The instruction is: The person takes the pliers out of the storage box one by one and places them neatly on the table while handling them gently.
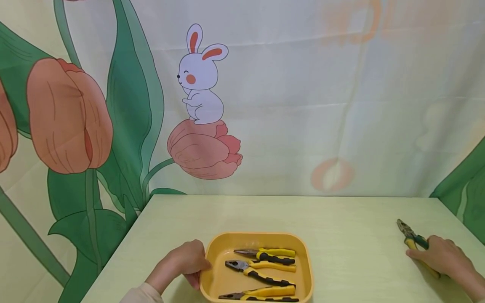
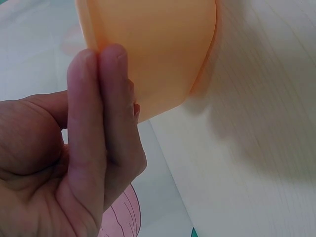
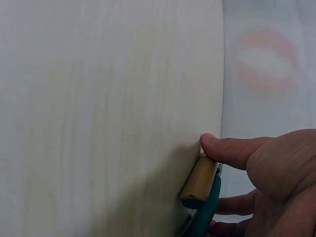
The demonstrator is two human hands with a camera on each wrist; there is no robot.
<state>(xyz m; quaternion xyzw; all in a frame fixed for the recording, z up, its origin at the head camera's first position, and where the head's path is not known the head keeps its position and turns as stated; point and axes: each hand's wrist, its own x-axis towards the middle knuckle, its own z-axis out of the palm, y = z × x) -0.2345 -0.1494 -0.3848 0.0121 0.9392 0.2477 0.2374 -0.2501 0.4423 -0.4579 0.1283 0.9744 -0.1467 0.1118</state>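
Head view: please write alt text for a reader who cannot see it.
A person's left grip holds a yellow tray with three pliers; far right, the right grip holds green-and-yellow pliers. A printed backdrop shows tulips and a rabbit.

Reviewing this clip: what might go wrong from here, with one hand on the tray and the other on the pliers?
1. The left hand grips the yellow tray at one side only, so lifting might tip it.
2. The three yellow-and-black pliers lie loose inside and could slide together if it tilts.
3. The right hand holds the green-and-yellow pliers by the handles; a loose grip might drop them.
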